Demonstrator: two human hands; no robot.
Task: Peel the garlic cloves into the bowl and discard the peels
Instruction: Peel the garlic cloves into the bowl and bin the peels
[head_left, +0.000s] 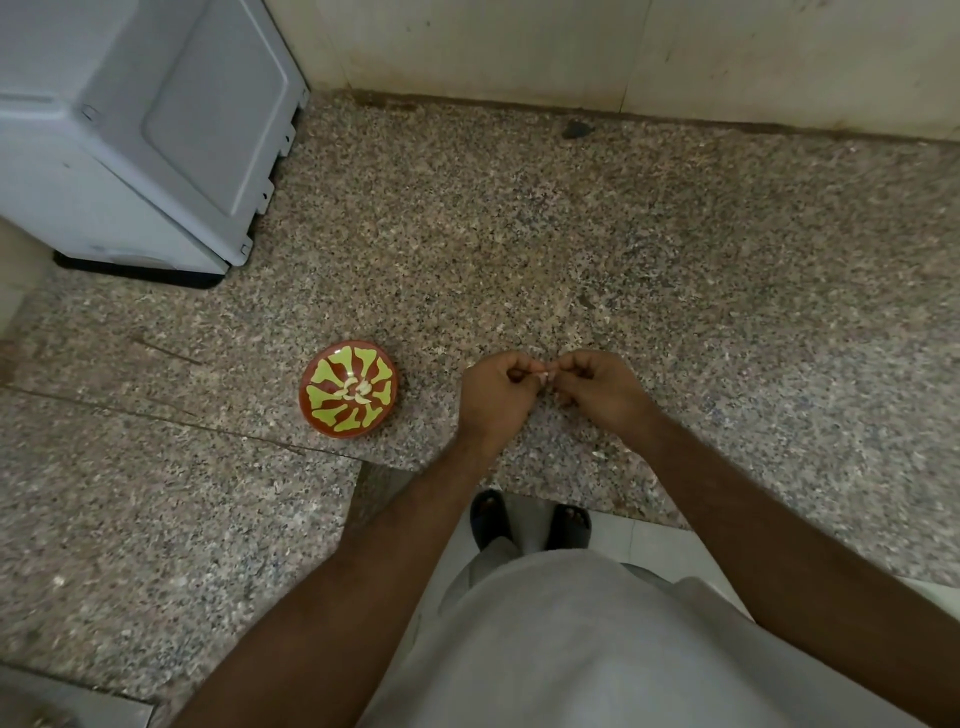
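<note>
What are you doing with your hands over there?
A person stands at a speckled stone counter peeling garlic. The left hand and right hand are close together, both pinching one small garlic clove between the fingertips. To the left sits a red bowl with a yellow-green pattern, and a few peeled cloves already lie in its middle. A grey appliance stands at the back left.

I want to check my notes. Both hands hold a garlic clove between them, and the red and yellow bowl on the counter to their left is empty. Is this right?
Not quite. The head view shows the bowl is not empty: several peeled cloves lie in its middle. The rest holds: the left hand and right hand pinch a garlic clove between them, and the bowl stands on the counter to their left.
</note>
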